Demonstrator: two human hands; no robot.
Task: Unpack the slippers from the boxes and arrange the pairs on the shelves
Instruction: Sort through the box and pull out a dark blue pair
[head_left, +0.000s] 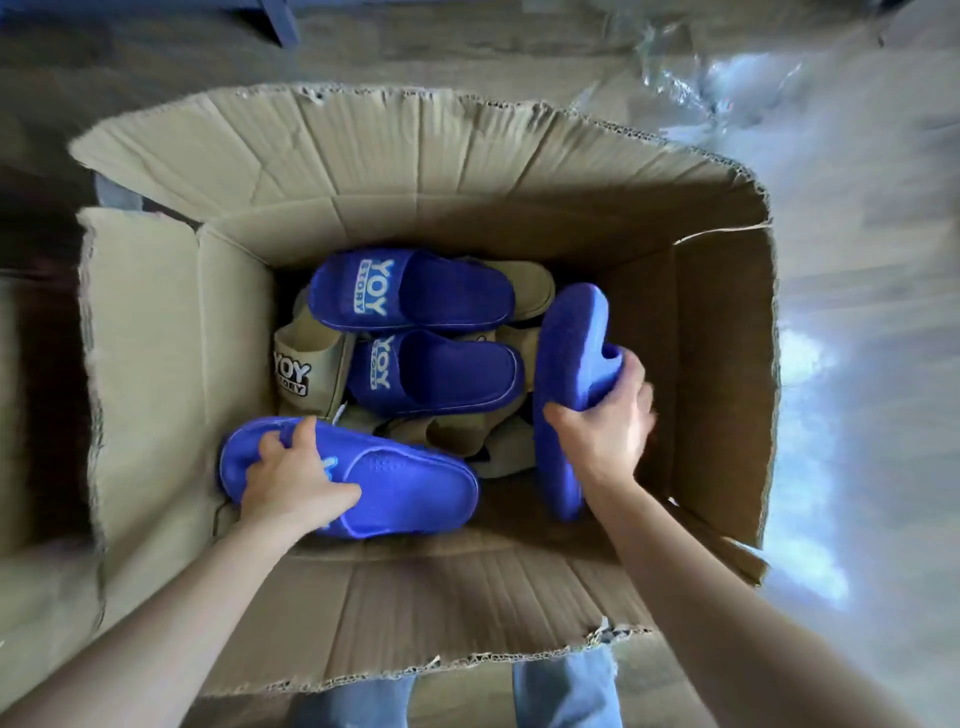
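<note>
Inside the open, creased brown cardboard box (722, 332), the left hand (293, 480) gripped a bright blue moulded foam slipper (410, 486) at its strap, fingers curled over the toe end. The right hand (605, 423) clasped a matching blue slipper (566, 343) turned on its edge, fingers wrapped round the strap. Both looked light, springy and slightly grippy, so the strap seemed the surest hold. Two more blue slippers lettered "YOY STORY" (415, 293) lay on a jumble of tan slippers (304, 364) at the bottom. The tall box walls and near flap (467, 597) would hem in the lift. Crumpled clear plastic wrap (727, 78) lay on the floor beyond.
</note>
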